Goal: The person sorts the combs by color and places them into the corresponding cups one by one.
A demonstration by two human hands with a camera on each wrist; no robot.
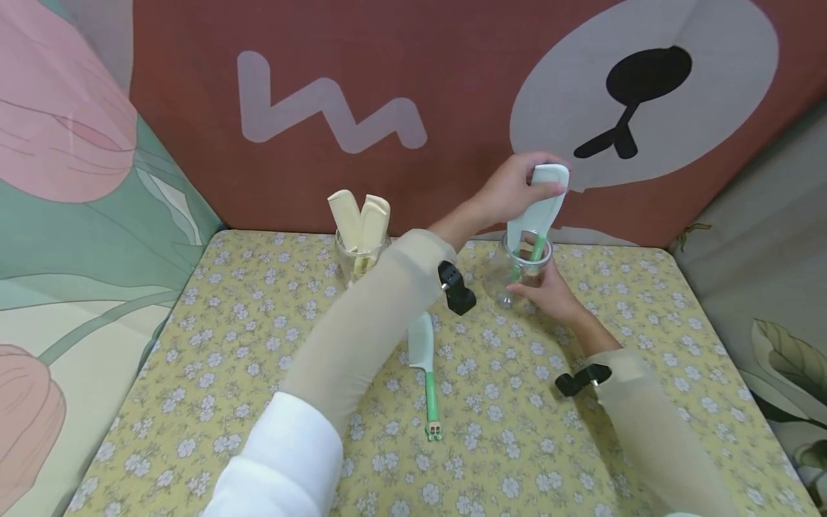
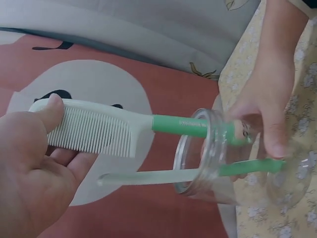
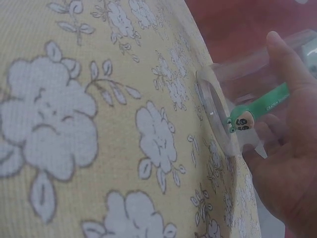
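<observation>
My left hand [image 1: 513, 190] pinches a pale mint comb [image 2: 109, 106] by its toothed end, thumb on one side and fingers on the other. The comb's green handle [image 2: 178, 126] points down through the mouth of a clear jar [image 1: 496, 276]. A second mint comb [image 2: 148, 177] stands in the same jar, handle down. Lower on the jar, my right hand [image 1: 552, 293] grips its side. In the right wrist view a small cartoon figure [image 3: 243, 121] tips a green handle near the jar's base. Another mint comb [image 1: 421, 343] with a green handle lies on the table below my left forearm.
A second clear jar [image 1: 345, 262] stands at the back left, holding several cream combs [image 1: 349, 219]. Flowered yellow cloth [image 1: 245, 402] covers the table. Right behind the table hangs a brown printed curtain [image 1: 452, 172]. Black camera mounts [image 1: 457, 289] sit on both wrists.
</observation>
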